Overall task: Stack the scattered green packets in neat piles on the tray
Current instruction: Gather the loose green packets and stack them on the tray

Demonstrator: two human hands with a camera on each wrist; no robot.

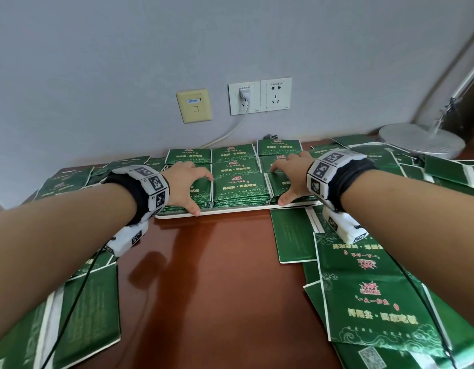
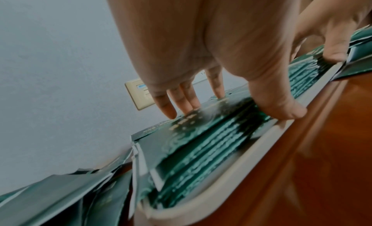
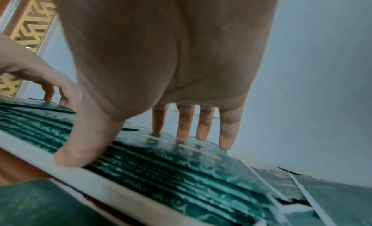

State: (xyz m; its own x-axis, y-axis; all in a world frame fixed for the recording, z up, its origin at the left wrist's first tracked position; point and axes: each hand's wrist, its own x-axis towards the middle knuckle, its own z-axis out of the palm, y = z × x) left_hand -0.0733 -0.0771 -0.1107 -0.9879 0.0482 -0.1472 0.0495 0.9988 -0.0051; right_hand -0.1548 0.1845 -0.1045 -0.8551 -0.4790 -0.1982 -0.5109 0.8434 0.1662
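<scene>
A white tray (image 1: 230, 211) lies at the far middle of the table, packed with piles of green packets in rows. My left hand (image 1: 202, 194) rests on the front-left pile (image 2: 201, 149); its straight fingers (image 2: 175, 111) touch the top and the thumb pushes the pile's front edge at the tray rim (image 2: 221, 188). My right hand (image 1: 278, 185) lies the same way on the front-right pile (image 3: 171, 170), thumb at the rim (image 3: 100, 186). The front middle pile (image 1: 239, 189) stands untouched between them. Loose packets lie at the near left (image 1: 84, 315) and near right (image 1: 376, 302).
More loose packets spread behind the tray at the left (image 1: 68, 182) and right (image 1: 448, 169). A white lamp base (image 1: 422, 141) stands at the back right. A plugged cable (image 1: 230, 134) drops from the wall socket (image 1: 243, 97). Bare wood (image 1: 204, 275) shows before the tray.
</scene>
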